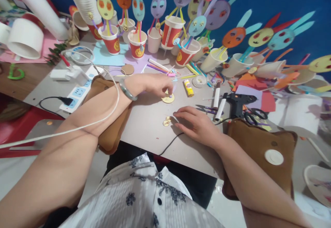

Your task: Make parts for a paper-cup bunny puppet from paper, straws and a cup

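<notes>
My left hand [159,86] reaches over the middle of the table, fingers curled down and bunched at the tips. Under those fingertips lies a yellow paper disc [168,99] with drawn marks. Something small and pale shows between fingertips and disc, too covered to name. My right hand [198,124] rests palm down on the table, fingers stretched and slightly apart, holding nothing. Just left of its fingertips are small round yellow paper tags [166,123] with handwriting, partly overlapping. A yellow glue stick [189,88] lies beyond my right hand.
Paper cups [138,43] with paper rabbit figures line the back. A black glue gun [239,104], scissors [207,109] and markers [221,108] lie at right. Brown cushions [261,152] flank the work area. A white cable [85,126] crosses my left arm; a power strip [80,92] sits left.
</notes>
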`<action>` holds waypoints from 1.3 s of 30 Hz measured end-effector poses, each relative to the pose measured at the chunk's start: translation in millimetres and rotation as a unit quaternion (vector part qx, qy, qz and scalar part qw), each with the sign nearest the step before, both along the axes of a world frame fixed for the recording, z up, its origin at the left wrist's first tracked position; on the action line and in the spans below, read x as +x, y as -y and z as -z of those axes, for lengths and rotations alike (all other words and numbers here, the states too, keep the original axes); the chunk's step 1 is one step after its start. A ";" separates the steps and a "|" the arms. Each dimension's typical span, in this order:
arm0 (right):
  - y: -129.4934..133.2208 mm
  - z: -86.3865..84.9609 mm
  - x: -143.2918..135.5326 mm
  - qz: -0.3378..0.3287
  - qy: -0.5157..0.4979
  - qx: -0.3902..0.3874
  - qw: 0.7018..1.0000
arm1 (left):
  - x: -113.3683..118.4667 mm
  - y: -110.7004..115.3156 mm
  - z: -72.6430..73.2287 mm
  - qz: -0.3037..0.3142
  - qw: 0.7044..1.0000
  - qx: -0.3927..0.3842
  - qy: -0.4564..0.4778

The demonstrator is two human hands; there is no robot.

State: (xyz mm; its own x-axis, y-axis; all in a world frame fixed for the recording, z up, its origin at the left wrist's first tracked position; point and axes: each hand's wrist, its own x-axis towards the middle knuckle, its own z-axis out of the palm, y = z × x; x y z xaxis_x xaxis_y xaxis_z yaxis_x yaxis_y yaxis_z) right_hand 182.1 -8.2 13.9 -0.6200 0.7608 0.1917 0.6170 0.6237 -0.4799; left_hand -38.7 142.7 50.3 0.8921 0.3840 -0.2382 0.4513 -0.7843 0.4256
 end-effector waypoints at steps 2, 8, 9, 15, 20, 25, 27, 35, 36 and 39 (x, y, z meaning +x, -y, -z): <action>2.4 -3.3 0.6 -0.022 0.037 0.010 0.999 | 0.1 0.4 0.5 0.001 1.000 -0.006 -0.001; 23.7 -10.8 -7.4 -0.096 0.128 -0.024 0.987 | -0.6 -1.6 1.9 -0.014 0.999 0.036 -0.014; 27.0 -11.2 -8.8 -0.098 0.139 -0.034 0.985 | -0.8 -2.1 2.4 -0.015 0.999 0.045 -0.012; 46.2 -1.1 -17.9 -0.070 0.182 -0.023 0.981 | 0.1 -1.7 4.5 -0.025 0.997 0.071 -0.005; 64.1 24.6 -36.3 -0.013 0.178 -0.003 0.984 | 2.1 1.1 -0.2 -0.036 0.996 0.076 -0.006; 58.1 33.6 -81.6 0.019 0.170 -0.022 0.985 | 1.3 -1.9 0.4 -0.037 0.997 0.072 0.000; 48.2 33.0 -104.3 0.018 0.152 -0.039 0.987 | 0.5 -4.5 2.7 -0.034 0.996 0.077 0.007; 21.1 33.5 -148.4 -0.027 0.032 -0.073 0.996 | -4.0 -10.1 4.9 -0.040 0.995 0.083 0.023; 20.5 32.6 -143.1 -0.021 0.029 -0.064 0.997 | -4.6 -10.4 4.3 -0.044 0.995 0.082 0.026; 16.0 27.3 -114.3 0.023 0.057 -0.036 0.997 | -5.9 -11.3 2.9 -0.045 0.996 0.073 0.037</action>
State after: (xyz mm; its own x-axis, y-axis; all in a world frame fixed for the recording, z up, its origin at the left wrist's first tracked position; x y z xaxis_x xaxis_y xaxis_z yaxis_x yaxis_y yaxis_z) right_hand 67.8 -24.2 -13.5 -0.5982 0.7987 0.0654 0.6975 0.5591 -0.4482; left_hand -44.6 154.0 47.3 0.8651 0.4898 -0.1084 0.4949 -0.7979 0.3442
